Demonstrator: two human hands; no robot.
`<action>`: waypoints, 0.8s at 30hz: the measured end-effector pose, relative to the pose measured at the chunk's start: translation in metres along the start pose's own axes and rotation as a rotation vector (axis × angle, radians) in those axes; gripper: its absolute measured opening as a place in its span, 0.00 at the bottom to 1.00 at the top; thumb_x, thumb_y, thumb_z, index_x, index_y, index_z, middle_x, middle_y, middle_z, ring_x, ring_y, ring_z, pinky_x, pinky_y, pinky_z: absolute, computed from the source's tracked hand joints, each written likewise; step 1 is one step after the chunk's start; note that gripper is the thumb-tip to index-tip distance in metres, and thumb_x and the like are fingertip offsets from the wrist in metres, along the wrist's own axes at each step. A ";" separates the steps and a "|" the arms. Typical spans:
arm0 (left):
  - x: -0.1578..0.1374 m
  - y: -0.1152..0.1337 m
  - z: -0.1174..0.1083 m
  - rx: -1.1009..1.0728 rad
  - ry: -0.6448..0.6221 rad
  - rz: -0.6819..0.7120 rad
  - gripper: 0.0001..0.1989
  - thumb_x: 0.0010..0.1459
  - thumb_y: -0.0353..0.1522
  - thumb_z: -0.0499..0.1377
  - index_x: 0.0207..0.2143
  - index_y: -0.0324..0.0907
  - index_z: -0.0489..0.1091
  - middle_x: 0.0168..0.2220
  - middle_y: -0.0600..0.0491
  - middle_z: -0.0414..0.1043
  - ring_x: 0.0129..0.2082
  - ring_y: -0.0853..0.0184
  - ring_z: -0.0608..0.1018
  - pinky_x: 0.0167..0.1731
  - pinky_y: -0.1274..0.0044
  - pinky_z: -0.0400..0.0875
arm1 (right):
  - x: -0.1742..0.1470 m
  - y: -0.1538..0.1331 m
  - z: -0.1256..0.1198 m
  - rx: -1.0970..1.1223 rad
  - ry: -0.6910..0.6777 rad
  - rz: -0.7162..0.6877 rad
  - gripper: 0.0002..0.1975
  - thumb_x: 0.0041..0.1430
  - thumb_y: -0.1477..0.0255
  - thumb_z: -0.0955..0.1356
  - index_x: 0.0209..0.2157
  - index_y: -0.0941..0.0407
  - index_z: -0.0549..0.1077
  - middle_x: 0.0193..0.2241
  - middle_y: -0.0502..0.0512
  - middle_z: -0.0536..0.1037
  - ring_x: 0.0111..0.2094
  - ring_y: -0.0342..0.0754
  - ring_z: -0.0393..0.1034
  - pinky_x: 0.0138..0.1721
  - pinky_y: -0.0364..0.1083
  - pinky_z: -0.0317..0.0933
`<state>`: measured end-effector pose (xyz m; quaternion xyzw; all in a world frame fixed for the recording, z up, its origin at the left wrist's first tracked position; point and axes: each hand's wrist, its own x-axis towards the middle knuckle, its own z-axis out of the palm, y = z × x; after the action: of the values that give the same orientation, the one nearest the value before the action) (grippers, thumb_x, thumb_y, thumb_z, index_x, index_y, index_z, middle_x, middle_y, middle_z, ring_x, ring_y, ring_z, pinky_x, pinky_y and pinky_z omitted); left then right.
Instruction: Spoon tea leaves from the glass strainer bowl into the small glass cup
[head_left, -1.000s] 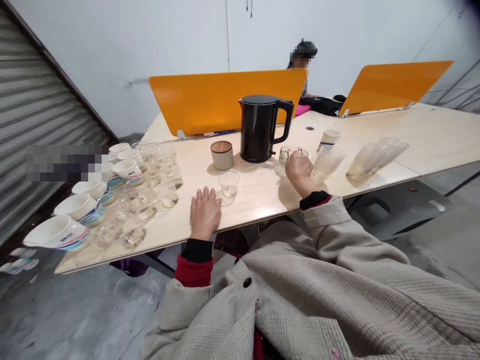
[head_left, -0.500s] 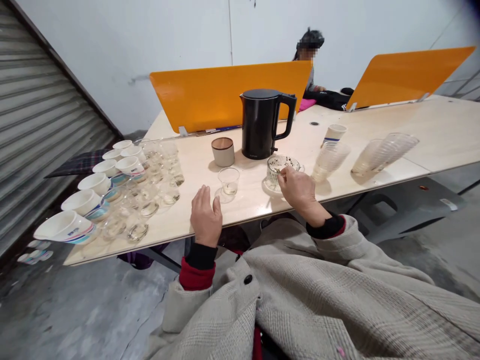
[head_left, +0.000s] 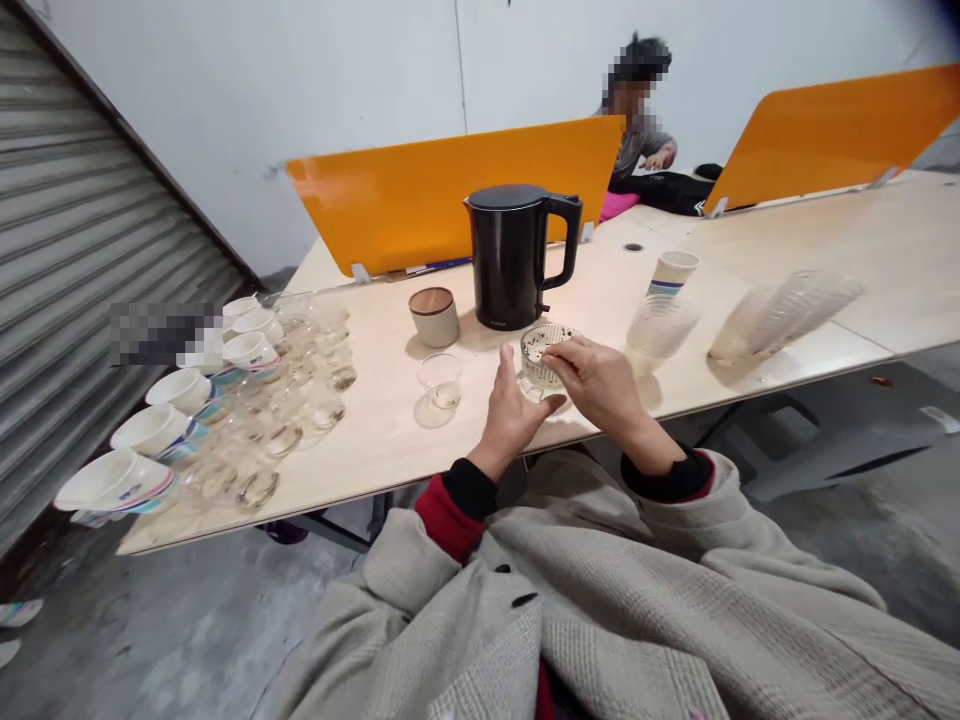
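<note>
A small patterned glass cup point(head_left: 541, 352) with dark specks inside stands near the front edge of the pale wooden table point(head_left: 390, 440). My left hand point(head_left: 511, 412) cups its near left side. My right hand point(head_left: 596, 382) grips its right rim with fingertips. A small clear glass point(head_left: 439, 380) holding a little pale liquid stands just left of my left hand. Behind the cup stands a black electric kettle point(head_left: 514, 254), with a beige lidded jar point(head_left: 433, 316) to its left.
Rows of white bowls point(head_left: 157, 427) and clear glasses point(head_left: 300, 385) fill the table's left end. A paper cup point(head_left: 672, 271) and stacks of plastic cups point(head_left: 780, 313) lie on the right. Orange dividers point(head_left: 450, 190) stand behind; a person point(head_left: 641, 125) sits beyond them.
My right hand drew the patterned glass cup from beside the kettle toward the front edge. My left hand left the table by the small glass and came right to the cup.
</note>
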<state>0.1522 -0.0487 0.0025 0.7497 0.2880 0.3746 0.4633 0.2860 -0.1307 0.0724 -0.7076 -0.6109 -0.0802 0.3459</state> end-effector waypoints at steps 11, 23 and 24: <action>0.035 0.017 0.013 -0.408 -0.006 0.005 0.45 0.49 0.47 0.78 0.63 0.46 0.63 0.63 0.44 0.72 0.65 0.51 0.74 0.68 0.57 0.67 | -0.005 0.032 -0.027 0.322 0.282 -0.084 0.09 0.74 0.71 0.66 0.46 0.56 0.80 0.35 0.55 0.82 0.33 0.48 0.78 0.39 0.47 0.69; 0.033 0.012 0.002 -0.438 -0.061 -0.027 0.46 0.47 0.43 0.80 0.64 0.49 0.64 0.69 0.45 0.67 0.71 0.50 0.69 0.73 0.55 0.62 | -0.004 0.039 -0.031 0.299 0.239 -0.090 0.08 0.74 0.74 0.66 0.44 0.55 0.78 0.33 0.54 0.81 0.32 0.47 0.76 0.37 0.47 0.68; 0.032 0.011 0.002 -0.429 -0.068 -0.019 0.47 0.47 0.43 0.80 0.65 0.49 0.63 0.69 0.45 0.67 0.71 0.50 0.69 0.73 0.54 0.61 | -0.004 0.036 -0.033 0.328 0.251 -0.082 0.07 0.74 0.74 0.66 0.44 0.55 0.78 0.31 0.52 0.80 0.31 0.46 0.76 0.37 0.46 0.68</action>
<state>0.1725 -0.0293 0.0217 0.6432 0.1931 0.3975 0.6253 0.3283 -0.1538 0.0810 -0.6010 -0.5961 -0.0811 0.5262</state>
